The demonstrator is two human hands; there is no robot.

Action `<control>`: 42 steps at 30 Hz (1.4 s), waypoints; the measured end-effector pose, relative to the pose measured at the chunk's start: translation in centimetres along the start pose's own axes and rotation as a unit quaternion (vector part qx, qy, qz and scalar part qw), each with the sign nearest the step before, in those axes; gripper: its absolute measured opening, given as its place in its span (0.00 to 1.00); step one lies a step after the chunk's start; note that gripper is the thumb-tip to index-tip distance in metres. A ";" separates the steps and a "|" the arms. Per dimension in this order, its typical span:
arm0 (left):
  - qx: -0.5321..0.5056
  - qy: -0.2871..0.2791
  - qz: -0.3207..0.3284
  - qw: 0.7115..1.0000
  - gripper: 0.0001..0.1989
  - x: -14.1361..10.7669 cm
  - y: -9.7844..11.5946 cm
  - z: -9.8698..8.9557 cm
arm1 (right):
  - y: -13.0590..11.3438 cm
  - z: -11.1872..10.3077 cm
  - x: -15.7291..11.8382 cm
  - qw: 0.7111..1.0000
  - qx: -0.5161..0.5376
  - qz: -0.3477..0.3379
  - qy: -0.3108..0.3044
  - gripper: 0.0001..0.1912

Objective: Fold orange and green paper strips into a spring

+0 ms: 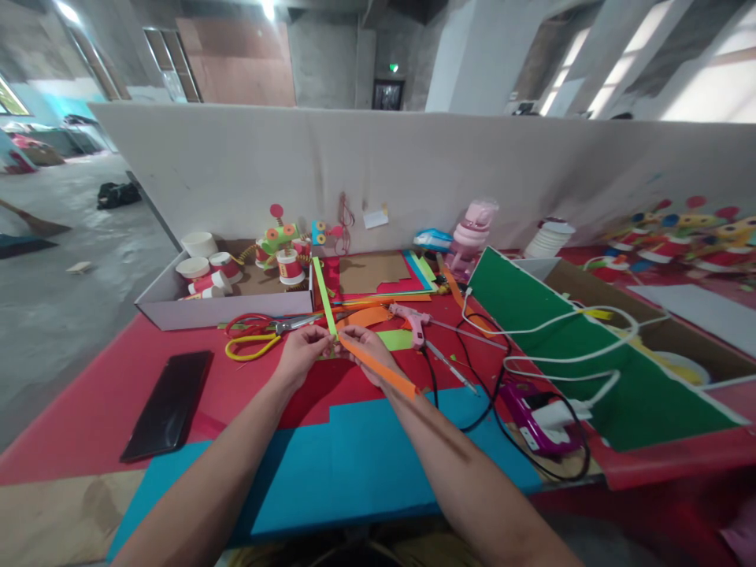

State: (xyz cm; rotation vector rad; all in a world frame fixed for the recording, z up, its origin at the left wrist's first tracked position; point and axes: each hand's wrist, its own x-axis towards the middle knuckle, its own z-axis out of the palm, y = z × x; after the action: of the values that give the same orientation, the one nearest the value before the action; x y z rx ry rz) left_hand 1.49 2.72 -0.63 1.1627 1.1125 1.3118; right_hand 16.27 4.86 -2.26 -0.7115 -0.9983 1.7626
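My left hand [305, 351] pinches the near end of a yellow-green paper strip [324, 293], which points away from me. Close beside it, my right hand [365, 353] grips an orange paper strip [383, 369] that slants back over my right wrist. The two strips meet at my fingertips, roughly at an angle; whether they are stuck together is hidden. Just left of my hands lie scissors with red handles [248, 321] and a yellow-handled tool [251, 346]. A pink glue gun [412, 321] rests to the right, near a green paper piece [394, 340].
A box [236, 309] with paper cups and cup figures stands back left. A black phone [168, 405] lies at left, blue card [295, 480] in front. At right are a purple power strip [540, 421], cables, a green panel [567, 354] and a pink bottle [473, 232].
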 end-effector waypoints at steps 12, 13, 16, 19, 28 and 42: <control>-0.013 0.021 -0.016 1.000 0.18 0.5 -1.0 -0.3 | 0.4 -0.1 0.2 0.999 -0.023 -0.017 0.032 0.21; -0.022 0.017 -0.017 0.999 0.18 0.6 -1.1 -0.3 | 0.5 0.0 0.2 0.998 -0.033 -0.022 0.038 0.21; -0.032 0.003 -0.019 0.999 0.18 0.5 -1.1 -0.4 | 0.4 0.0 0.2 0.995 -0.067 -0.046 0.055 0.19; -0.037 -0.011 -0.020 0.999 0.18 0.4 -0.9 -0.3 | 0.2 0.1 0.2 0.990 -0.099 -0.078 0.067 0.17; -0.034 -0.047 0.008 0.998 0.17 -0.4 -0.1 0.5 | -0.2 0.3 0.0 0.983 -0.093 -0.133 0.082 0.15; 0.080 0.055 0.068 0.993 0.10 -0.2 0.5 0.0 | -0.5 0.4 -0.3 0.979 -0.142 -0.141 0.025 0.13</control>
State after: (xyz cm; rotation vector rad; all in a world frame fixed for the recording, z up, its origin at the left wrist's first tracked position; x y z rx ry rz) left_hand 1.45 2.51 -0.19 1.3154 1.2556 1.4257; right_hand 16.28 4.59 -1.67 -0.7458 -1.2651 1.3647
